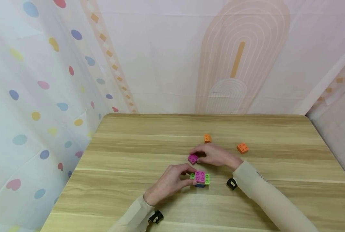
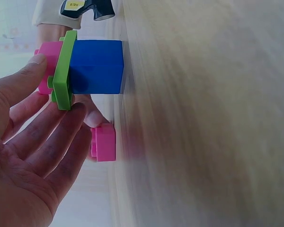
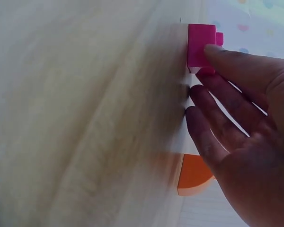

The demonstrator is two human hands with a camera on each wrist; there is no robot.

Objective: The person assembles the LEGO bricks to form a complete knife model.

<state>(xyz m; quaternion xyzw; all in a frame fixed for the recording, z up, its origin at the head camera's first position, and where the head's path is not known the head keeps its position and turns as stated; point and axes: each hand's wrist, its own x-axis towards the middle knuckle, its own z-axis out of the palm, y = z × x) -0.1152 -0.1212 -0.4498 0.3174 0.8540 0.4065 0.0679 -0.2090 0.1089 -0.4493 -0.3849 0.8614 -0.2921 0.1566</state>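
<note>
My left hand [image 1: 169, 181] pinches a small stack of toy building bricks near the middle of the table. A pink brick [image 1: 200, 176] tops the stack, over a wider lime-green plate [image 2: 63, 71] and a blue block [image 2: 97, 66]. The thumb lies against the pink brick and the other fingers reach around the far side. Just beyond the stack, my right hand [image 1: 214, 154] pinches a magenta brick [image 3: 201, 45] between thumb and fingers. That brick stands studs up at the tabletop, apart from the stack.
An orange curved brick [image 1: 207, 138] stands behind the right hand. Farther right lies an orange square brick [image 1: 242, 148]. The wooden table [image 1: 126, 193] meets a patterned curtain [image 1: 161, 64] at its back edge. Black wrist cameras sit close above the tabletop.
</note>
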